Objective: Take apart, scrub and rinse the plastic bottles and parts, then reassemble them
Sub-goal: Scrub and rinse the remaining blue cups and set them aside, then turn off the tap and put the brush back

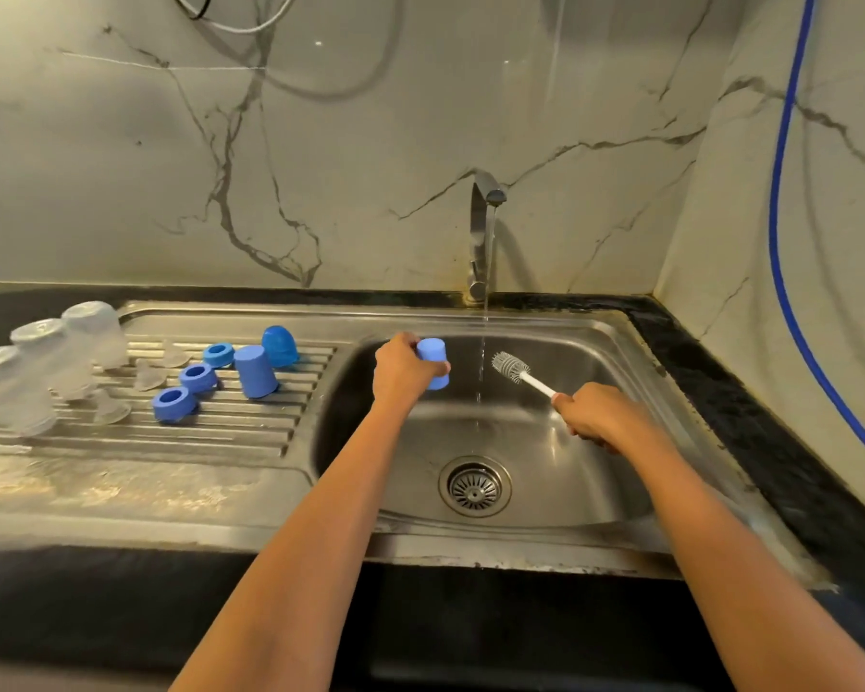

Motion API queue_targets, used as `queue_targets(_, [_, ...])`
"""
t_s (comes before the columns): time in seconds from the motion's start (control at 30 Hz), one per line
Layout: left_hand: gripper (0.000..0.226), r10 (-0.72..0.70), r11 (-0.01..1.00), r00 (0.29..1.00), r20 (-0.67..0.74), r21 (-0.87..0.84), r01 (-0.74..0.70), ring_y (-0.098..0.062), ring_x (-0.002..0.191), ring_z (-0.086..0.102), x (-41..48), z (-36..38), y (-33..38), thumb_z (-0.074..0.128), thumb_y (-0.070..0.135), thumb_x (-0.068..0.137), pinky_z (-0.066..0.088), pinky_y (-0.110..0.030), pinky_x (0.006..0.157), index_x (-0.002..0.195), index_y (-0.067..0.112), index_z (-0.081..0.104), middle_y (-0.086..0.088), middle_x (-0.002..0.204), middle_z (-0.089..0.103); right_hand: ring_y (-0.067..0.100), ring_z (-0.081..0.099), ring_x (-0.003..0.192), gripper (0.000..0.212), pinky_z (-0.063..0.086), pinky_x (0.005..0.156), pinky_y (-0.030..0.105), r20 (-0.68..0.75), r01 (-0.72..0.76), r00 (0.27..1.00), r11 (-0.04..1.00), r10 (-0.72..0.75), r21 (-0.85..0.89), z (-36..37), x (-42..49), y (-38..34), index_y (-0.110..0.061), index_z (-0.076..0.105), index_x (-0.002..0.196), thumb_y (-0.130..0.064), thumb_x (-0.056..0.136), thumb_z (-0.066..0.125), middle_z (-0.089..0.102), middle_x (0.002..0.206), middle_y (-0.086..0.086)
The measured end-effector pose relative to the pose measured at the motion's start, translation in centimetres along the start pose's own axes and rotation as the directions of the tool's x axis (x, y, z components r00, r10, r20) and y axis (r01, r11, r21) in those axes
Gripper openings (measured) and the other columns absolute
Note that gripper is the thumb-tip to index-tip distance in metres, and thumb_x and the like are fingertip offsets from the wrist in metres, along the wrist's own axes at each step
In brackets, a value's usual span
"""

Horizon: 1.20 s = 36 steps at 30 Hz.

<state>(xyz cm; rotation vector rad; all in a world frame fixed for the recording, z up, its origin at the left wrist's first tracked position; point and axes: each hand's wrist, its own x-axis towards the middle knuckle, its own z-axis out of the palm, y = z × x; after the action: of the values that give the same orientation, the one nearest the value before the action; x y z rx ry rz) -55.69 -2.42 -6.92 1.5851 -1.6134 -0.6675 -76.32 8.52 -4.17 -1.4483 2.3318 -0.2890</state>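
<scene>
White marble-look back wall [121, 167] with grey veins, same on the side wall [720, 217] at right. Blue cable [782, 192] runs down the side wall. Black countertop [750, 392] holds a stainless steel sink [595, 322] with ribbed drainboard [171, 442] on the left, round drain strainer [474, 486], steel tap [480, 227] running. Warm yellowish light.

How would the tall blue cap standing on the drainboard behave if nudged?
The tall blue cap likely tips easily: it stands tall and leans on the ridged drainboard. It is probably light, being a small plastic part. Once down, its round body may roll.
</scene>
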Motion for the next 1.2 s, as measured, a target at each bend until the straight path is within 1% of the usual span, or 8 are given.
queue_targets(0.23, [0.05, 0.019, 0.999, 0.99, -0.142, -0.047, -0.026, -0.017, 0.095, 0.058, -1.6, -6.1, -2.6, 0.078, 0.023, 0.078, 0.048, -0.03, 0.085, 0.12, 0.007, 0.056, -0.006, 0.107, 0.062, 0.019, 0.045, 0.047, 0.048, 0.038, 0.048, 0.025, 0.055, 0.144, 0.988, 0.988, -0.147, 0.051, 1.6, -1.2, -4.1, -0.008, 0.059, 0.073, -0.042, 0.099, 0.037, 0.054, 0.062, 0.005])
queue_targets(0.4, [0.042, -0.008, 0.999, 0.975, -0.223, -0.038, 0.0, -0.014, 0.089, 0.056, -3.0, -11.2, -5.9, 0.077, 0.017, 0.079, 0.041, -0.025, 0.077, 0.115, 0.006, 0.058, -0.003, 0.1, 0.061, 0.018, 0.043, 0.047, 0.048, 0.037, 0.047, 0.024, 0.125, 0.2, 0.969, 0.972, -0.215, 0.119, 2.8, -2.3, -7.4, -0.01, 0.06, 0.072, -0.042, 0.099, 0.037, 0.052, 0.061, 0.004])
queue_targets(0.5, [0.042, -0.038, 0.999, 0.956, -0.29, -0.048, 0.025, -0.022, 0.093, 0.06, -3.7, -13.6, -8.1, 0.078, 0.016, 0.077, 0.046, -0.031, 0.081, 0.113, 0.005, 0.059, -0.009, 0.104, 0.064, 0.018, 0.045, 0.049, 0.048, 0.038, 0.047, 0.025, 0.146, 0.223, 0.96, 0.967, -0.24, 0.125, 3.8, -2.9, -9.1, -0.01, 0.06, 0.072, -0.043, 0.099, 0.037, 0.053, 0.064, 0.004])
queue_targets(0.6, [0.042, -0.082, 0.997, 0.944, -0.318, -0.037, 0.074, -0.016, 0.093, 0.057, -4.5, -15.4, -9.9, 0.075, 0.014, 0.08, 0.043, -0.027, 0.081, 0.117, 0.004, 0.057, -0.005, 0.105, 0.062, 0.018, 0.045, 0.05, 0.048, 0.038, 0.046, 0.025, 0.175, 0.234, 0.951, 0.964, -0.253, 0.123, 4.6, -3.3, -10.1, -0.01, 0.06, 0.072, -0.044, 0.099, 0.037, 0.053, 0.066, 0.005])
queue_targets(0.73, [0.041, -0.096, 0.995, 0.941, -0.324, -0.027, 0.092, -0.026, 0.102, 0.062, -4.8, -16.4, -11.6, 0.075, 0.015, 0.08, 0.044, -0.028, 0.081, 0.116, 0.003, 0.058, -0.012, 0.113, 0.065, 0.018, 0.044, 0.049, 0.048, 0.038, 0.046, 0.026, 0.187, 0.244, 0.947, 0.962, -0.263, 0.121, 5.5, -3.6, -10.8, -0.01, 0.059, 0.07, -0.043, 0.099, 0.038, 0.053, 0.066, 0.005])
queue_targets(0.97, [0.052, -0.1, 0.994, 0.937, -0.334, 0.005, 0.108, -0.029, 0.114, 0.057, -4.9, -16.0, -11.7, 0.076, 0.013, 0.08, 0.045, -0.033, 0.089, 0.125, 0.005, 0.05, -0.014, 0.124, 0.057, 0.018, 0.043, 0.048, 0.048, 0.037, 0.045, 0.024, 0.179, 0.229, 0.952, 0.965, -0.249, 0.126, 5.4, -3.5, -10.3, -0.009, 0.059, 0.071, -0.042, 0.099, 0.037, 0.053, 0.066, 0.005])
queue_targets(1.07, [0.068, -0.055, 0.978, 0.895, -0.443, 0.154, 0.137, -0.032, 0.125, 0.043, -5.3, -15.5, -10.4, 0.077, 0.021, 0.08, 0.04, -0.036, 0.098, 0.133, 0.005, 0.039, -0.017, 0.134, 0.043, 0.017, 0.043, 0.048, 0.048, 0.036, 0.045, 0.024, 0.165, 0.194, 0.962, 0.971, -0.216, 0.14, 4.8, -3.1, -9.2, -0.009, 0.059, 0.072, -0.042, 0.099, 0.038, 0.052, 0.066, 0.005])
queue_targets(1.2, [0.059, 0.131, 0.964, 0.84, -0.527, 0.267, 0.018, -0.029, 0.125, 0.039, -5.2, -13.6, -6.7, 0.071, 0.026, 0.086, 0.039, -0.033, 0.099, 0.132, 0.008, 0.04, -0.016, 0.137, 0.036, 0.018, 0.043, 0.047, 0.046, 0.036, 0.046, 0.024, 0.115, 0.153, 0.979, 0.977, -0.17, 0.149, 3.8, -2.2, -7.5, -0.009, 0.059, 0.071, -0.039, 0.099, 0.038, 0.052, 0.061, 0.004])
